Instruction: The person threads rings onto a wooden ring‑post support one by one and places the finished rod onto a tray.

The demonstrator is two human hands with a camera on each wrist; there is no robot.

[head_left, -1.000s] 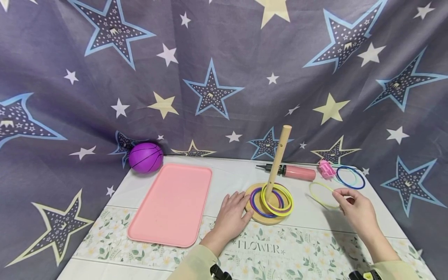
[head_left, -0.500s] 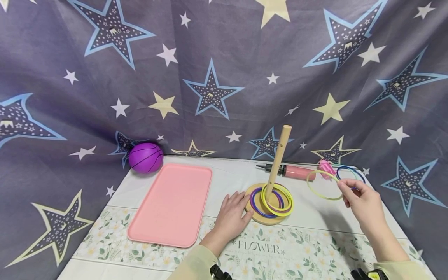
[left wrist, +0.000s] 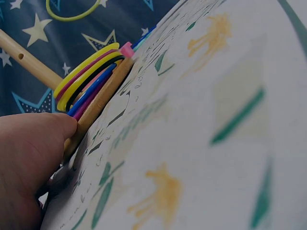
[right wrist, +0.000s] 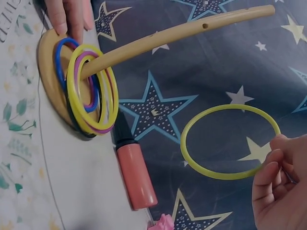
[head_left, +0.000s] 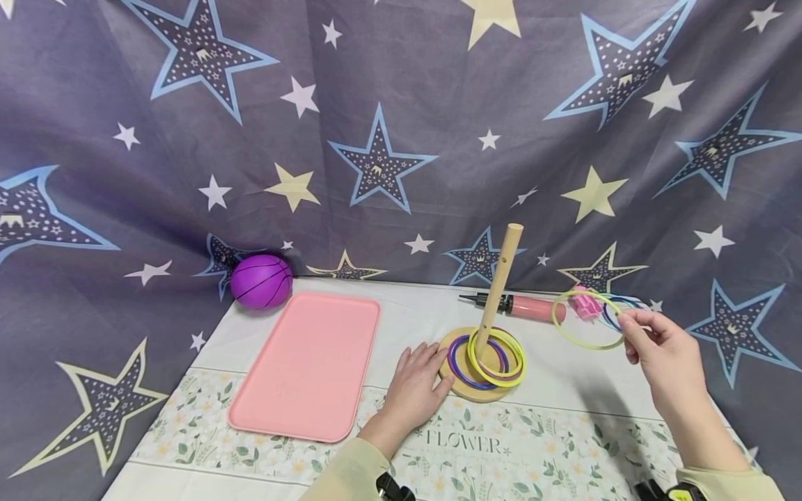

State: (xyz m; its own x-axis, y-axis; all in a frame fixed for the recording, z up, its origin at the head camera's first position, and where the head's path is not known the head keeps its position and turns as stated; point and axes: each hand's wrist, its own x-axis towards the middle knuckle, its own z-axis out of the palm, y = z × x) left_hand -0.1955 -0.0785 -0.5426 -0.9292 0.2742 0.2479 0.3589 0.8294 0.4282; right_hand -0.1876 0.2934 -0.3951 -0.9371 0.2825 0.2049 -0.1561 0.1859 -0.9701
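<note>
My right hand (head_left: 667, 355) pinches a yellow-green ring (right wrist: 229, 107) between thumb and fingers, raised above the right part of the table. To its left stands a wooden ring-toss stand with an upright post (head_left: 499, 278) and a round base (head_left: 476, 396). Several rings in yellow, blue and purple lie stacked around the foot of the post; a black one shows in the right wrist view. My left hand (head_left: 413, 386) lies on the table with its fingers extended, touching the left edge of the base. In the left wrist view its thumb (left wrist: 64, 125) is right at the base's rim.
A pink tray (head_left: 307, 362) lies left of the stand, with a purple ball (head_left: 261, 282) at its back left corner. Behind the stand is a pink hand pump (head_left: 535, 308). A small pink object (head_left: 587, 306) and blue and teal rings lie at the back right, partly behind the raised ring.
My right hand has lifted the yellow-green ring from near the table and moved up and to the right. The left hand and the stand have stayed put.
</note>
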